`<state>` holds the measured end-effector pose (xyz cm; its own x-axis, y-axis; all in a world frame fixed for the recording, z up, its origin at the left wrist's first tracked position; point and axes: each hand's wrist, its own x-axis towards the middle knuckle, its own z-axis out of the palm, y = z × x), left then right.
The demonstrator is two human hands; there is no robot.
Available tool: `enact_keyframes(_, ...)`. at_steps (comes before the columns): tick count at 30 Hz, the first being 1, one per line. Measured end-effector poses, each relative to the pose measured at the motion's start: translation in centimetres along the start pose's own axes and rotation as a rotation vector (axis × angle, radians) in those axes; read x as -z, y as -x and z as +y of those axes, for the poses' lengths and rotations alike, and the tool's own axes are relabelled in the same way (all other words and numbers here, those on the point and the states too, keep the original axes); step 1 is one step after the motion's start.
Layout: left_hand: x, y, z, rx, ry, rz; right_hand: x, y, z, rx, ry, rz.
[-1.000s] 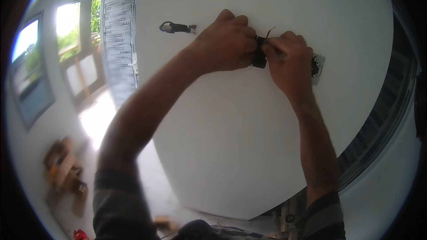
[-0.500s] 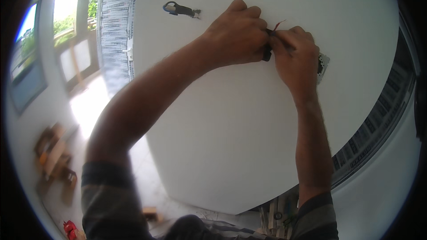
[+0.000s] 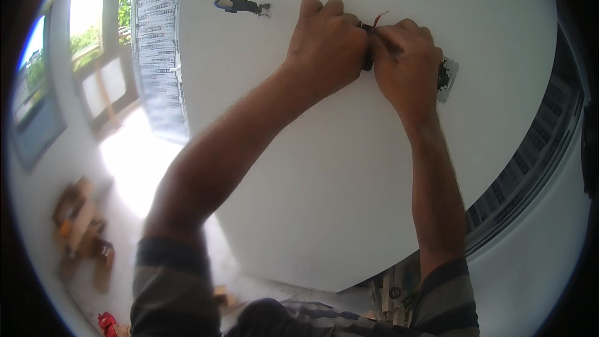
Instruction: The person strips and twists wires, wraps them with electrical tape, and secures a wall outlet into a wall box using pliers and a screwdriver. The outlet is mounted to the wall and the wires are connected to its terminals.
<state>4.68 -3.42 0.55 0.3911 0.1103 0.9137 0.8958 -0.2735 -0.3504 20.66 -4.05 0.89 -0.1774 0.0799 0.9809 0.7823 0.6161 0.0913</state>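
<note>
In front of a white wall [image 3: 312,168], my two hands meet at a small black piece [image 3: 368,61]. My left hand [image 3: 329,43] is closed around it, fingers curled. My right hand [image 3: 409,65] pinches at its upper part with thumb and forefinger. A thin red wire [image 3: 379,19] sticks up between the hands. Most of the black piece is hidden by my fingers, so its kind cannot be made out. Just right of my right hand, a metal-framed socket insert [image 3: 447,79] shows partly against the wall.
A bundled cable in a black sleeve [image 3: 242,5] comes from a hole in the wall at upper left. A wrapped door [image 3: 159,50] stands at the left. Brown cardboard or wood pieces [image 3: 81,224] and a red object [image 3: 109,324] lie on the floor. Wood strips [image 3: 382,302] lie below.
The whole view has shifted slightly, so the wall and socket insert sit higher and farther left. My left elbow has come inward. Both hands keep their grip at the black piece.
</note>
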Motion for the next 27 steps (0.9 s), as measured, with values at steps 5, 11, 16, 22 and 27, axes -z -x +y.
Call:
enact_keyframes(5, -0.1, 0.5, 0.8, 0.135, 0.058, -0.017, -0.3, -0.1, -0.1, -0.025, -0.002, 0.016)
enact_keyframes(11, 0.6, 0.0, 0.2, 0.103, 0.099, -0.059, -0.3, -0.1, 0.1, -0.057, -0.049, 0.025)
enact_keyframes(16, -0.6, 0.1, 0.4, 0.086, 0.056, 0.058, -0.5, 0.2, 0.3, -0.016, -0.030, 0.080)
enact_keyframes(22, -1.8, 0.2, 1.0, 0.160, 0.013, 0.135, -0.8, 0.1, 0.0, 0.001, -0.003, 0.106)
enact_keyframes(27, -0.9, 0.0, 0.1, 0.114, 0.085, 0.009, -1.0, 0.2, 0.5, -0.008, -0.018, 0.109)
